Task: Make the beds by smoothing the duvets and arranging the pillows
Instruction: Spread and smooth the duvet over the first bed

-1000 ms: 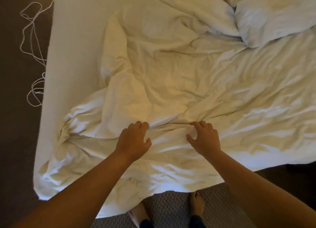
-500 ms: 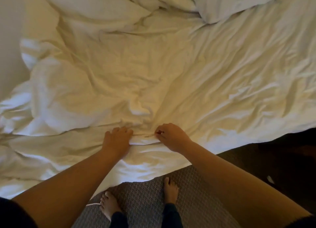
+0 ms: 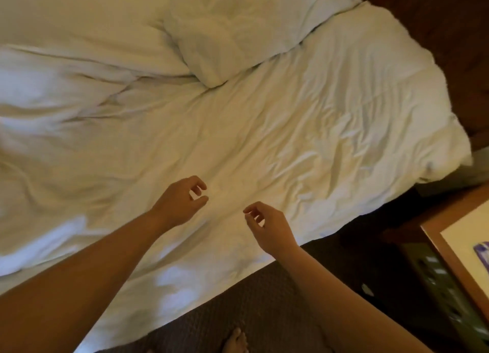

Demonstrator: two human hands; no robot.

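A white, wrinkled duvet [image 3: 304,130] covers the bed and hangs over its near edge. A white pillow [image 3: 238,32] lies crumpled at the top middle, with bunched bedding to its left. My left hand [image 3: 180,201] hovers over the duvet near the bed's front edge, fingers loosely curled and holding nothing. My right hand [image 3: 267,225] hovers a short way to its right, also loosely curled and empty. Neither hand touches the fabric as far as I can see.
Dark carpet [image 3: 264,307] runs along the bed's near side, with my bare foot [image 3: 235,342] on it. A wooden-framed table [image 3: 460,236] stands at the right edge. Dark wooden floor or furniture [image 3: 449,27] borders the bed at top right.
Both hands have let go of the duvet fold and lifted off it. The view has swung right along the bed, and the duvet lies flatter here.
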